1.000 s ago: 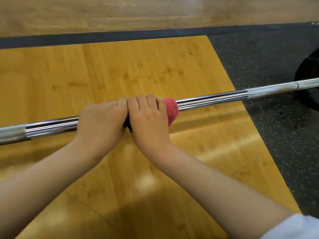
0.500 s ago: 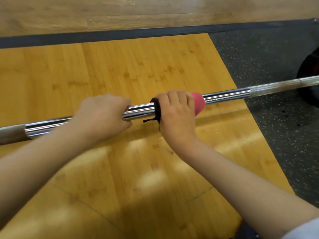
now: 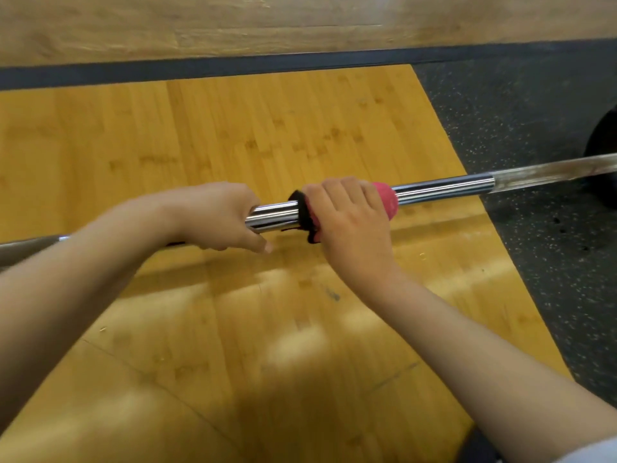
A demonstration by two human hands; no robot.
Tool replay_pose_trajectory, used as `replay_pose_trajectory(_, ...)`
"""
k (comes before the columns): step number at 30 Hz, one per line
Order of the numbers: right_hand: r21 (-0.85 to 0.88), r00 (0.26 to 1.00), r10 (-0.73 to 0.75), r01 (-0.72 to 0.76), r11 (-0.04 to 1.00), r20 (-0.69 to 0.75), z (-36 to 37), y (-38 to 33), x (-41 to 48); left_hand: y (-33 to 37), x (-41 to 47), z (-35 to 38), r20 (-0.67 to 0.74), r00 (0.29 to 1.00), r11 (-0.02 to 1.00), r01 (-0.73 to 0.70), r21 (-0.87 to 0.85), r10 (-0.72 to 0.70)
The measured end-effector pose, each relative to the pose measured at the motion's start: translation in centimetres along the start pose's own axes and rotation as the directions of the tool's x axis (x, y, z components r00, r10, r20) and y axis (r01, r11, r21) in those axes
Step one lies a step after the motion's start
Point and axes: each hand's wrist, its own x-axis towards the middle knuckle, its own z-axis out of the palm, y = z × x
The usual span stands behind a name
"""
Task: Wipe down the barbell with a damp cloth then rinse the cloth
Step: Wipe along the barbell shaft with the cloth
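Note:
A chrome barbell runs from the left edge up to the right edge, above a wooden platform. My right hand grips a pink cloth with a black edge, wrapped round the shaft near its middle. Just to the left, my left hand is curled round the bare shaft, thumb pointing right. A short shiny stretch of bar shows between the two hands. The bar's far right part looks dull and chalky.
The yellow wooden platform lies under the bar. Speckled black rubber flooring borders it on the right, where a black weight plate sits on the bar's end. A dark strip and paler wood run along the top.
My right hand slid the cloth to the right along the shaft, away from my left hand, which stayed gripping the bar. A bare gap opened between the hands.

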Motion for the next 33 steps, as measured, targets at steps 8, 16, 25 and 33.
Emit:
replay_pose_trajectory(8, 0.028, 0.976, 0.215, -0.215, 0.976, -0.017, 0.6, -3.2, 0.4, 0.7, -1.1, 4.8, -0.646, 0.723, 0.893, 0.089, 0.44, 0.246)
replay_pose_trajectory(16, 0.065, 0.997, 0.073, -0.071, 0.995, -0.024, 0.2, -4.0, 1.0, 0.2, -0.3, 5.3, -0.695, 0.661, 0.88, 0.111, 0.462, 0.282)
replay_pose_trajectory(25, 0.013, 0.982, 0.186, -0.187, 0.982, 0.018, -0.1, 1.1, -0.3, 0.9, 0.2, -1.0, 0.112, 0.994, 0.989, 0.023, -0.145, -0.007)
replay_pose_trajectory(33, 0.046, 0.98, 0.197, -0.195, 0.98, -0.042, 0.8, -5.3, 1.1, 0.4, -0.3, 5.9, -0.757, 0.56, 0.867, 0.13, 0.482, 0.337)
